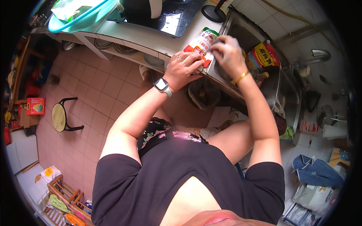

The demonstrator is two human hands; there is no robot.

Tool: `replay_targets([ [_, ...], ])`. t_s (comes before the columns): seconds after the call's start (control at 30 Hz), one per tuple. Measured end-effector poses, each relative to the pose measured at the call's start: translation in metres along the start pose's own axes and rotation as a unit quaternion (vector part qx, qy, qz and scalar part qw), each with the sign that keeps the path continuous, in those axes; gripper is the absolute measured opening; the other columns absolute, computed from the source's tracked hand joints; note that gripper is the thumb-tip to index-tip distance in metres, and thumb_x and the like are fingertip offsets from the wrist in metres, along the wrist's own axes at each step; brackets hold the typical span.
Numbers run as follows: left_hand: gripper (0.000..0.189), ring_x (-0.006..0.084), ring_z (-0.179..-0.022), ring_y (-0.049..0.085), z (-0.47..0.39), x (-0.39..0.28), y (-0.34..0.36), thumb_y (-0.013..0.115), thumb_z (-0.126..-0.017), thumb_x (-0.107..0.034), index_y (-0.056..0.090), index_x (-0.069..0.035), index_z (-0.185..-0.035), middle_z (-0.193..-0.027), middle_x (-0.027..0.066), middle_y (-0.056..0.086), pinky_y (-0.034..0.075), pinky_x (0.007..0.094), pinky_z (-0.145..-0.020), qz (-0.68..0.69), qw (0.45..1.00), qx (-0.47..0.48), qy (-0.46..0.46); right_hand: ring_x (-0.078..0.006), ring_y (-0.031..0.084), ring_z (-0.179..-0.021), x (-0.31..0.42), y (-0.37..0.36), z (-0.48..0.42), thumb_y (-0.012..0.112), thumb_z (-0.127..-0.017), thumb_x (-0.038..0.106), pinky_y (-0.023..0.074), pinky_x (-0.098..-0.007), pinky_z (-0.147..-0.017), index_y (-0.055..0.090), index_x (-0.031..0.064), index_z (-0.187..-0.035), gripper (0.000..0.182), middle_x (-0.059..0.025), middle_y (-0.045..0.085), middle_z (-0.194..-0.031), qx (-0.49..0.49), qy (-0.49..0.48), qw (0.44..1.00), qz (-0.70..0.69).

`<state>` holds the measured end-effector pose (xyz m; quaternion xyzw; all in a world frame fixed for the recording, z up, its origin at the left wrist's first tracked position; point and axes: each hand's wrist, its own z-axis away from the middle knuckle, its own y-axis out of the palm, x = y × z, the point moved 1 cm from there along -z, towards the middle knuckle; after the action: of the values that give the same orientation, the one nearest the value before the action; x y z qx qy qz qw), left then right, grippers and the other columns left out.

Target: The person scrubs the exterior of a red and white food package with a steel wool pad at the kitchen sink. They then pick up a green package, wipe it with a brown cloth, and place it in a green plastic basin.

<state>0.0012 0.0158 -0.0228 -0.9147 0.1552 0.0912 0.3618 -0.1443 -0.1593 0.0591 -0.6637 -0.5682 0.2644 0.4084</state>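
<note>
A red and white plastic food pouch point(200, 46) with a green top end lies flat on the white countertop beside the sink. My left hand point(185, 65), wearing a watch, holds down the pouch's near end. At the pouch's right side, over the sink's edge, is my right hand point(229, 55), blurred, with its fingers bent. Something dark shows by its fingertips, too blurred to name, and I cannot tell whether the hand grips it.
A black induction cooktop point(169, 24) and turquoise basin point(82, 21) stand on the counter at left. The steel sink point(244, 29) lies right, with a yellow and red package point(263, 55) on its far side. Below is a lined bin point(203, 93). A stool point(58, 117) stands left.
</note>
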Motion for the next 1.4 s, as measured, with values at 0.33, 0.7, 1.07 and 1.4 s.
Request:
replay_targets([
  [0.33,0.059,0.0195,-0.119,0.06,-0.001,0.001,0.005,0.091,-0.067,-0.032,0.07,-0.023,-0.121,-0.128,-0.0062,0.064,0.046,0.0436,-0.107,-0.009,1.0,-0.013,0.01,-0.0345,0.065,-0.109,0.018,-0.003,0.007,0.083,-0.081,0.011,0.0554,-0.043,-0.095,0.079,0.0098,-0.089,0.009,-0.0125,0.072,-0.115,0.047,-0.014,0.998,-0.039],
  [0.7,0.062,0.0179,-0.121,0.06,0.003,0.003,0.01,0.091,-0.065,-0.034,0.071,-0.024,-0.124,-0.13,-0.0066,0.065,0.045,0.0428,-0.108,-0.023,0.999,-0.021,0.009,-0.036,0.064,-0.107,0.046,0.003,0.022,0.081,-0.079,0.008,0.054,-0.0445,-0.094,0.075,0.0089,-0.086,0.009,-0.0149,0.07,-0.114,-0.004,-0.015,0.997,-0.075],
  [1.07,0.06,0.0172,-0.12,0.061,0.002,0.007,0.011,0.091,-0.066,-0.035,0.071,-0.024,-0.122,-0.129,-0.0066,0.065,0.045,0.0414,-0.107,-0.03,0.999,-0.022,0.013,-0.0345,0.065,-0.115,0.015,0.016,0.001,0.081,-0.079,0.005,0.0524,-0.0444,-0.102,0.074,0.009,-0.085,0.01,-0.0118,0.071,-0.118,-0.035,0.011,0.994,-0.101],
  [1.4,0.063,0.0159,-0.12,0.061,0.003,0.006,0.011,0.091,-0.065,-0.035,0.071,-0.025,-0.123,-0.128,-0.0084,0.065,0.045,0.0415,-0.107,-0.028,0.999,-0.016,0.009,-0.0331,0.068,-0.11,-0.02,0.029,-0.027,0.08,-0.08,0.003,0.0542,-0.0424,-0.099,0.076,0.0099,-0.092,0.015,-0.0101,0.074,-0.114,-0.028,-0.027,0.995,-0.097],
])
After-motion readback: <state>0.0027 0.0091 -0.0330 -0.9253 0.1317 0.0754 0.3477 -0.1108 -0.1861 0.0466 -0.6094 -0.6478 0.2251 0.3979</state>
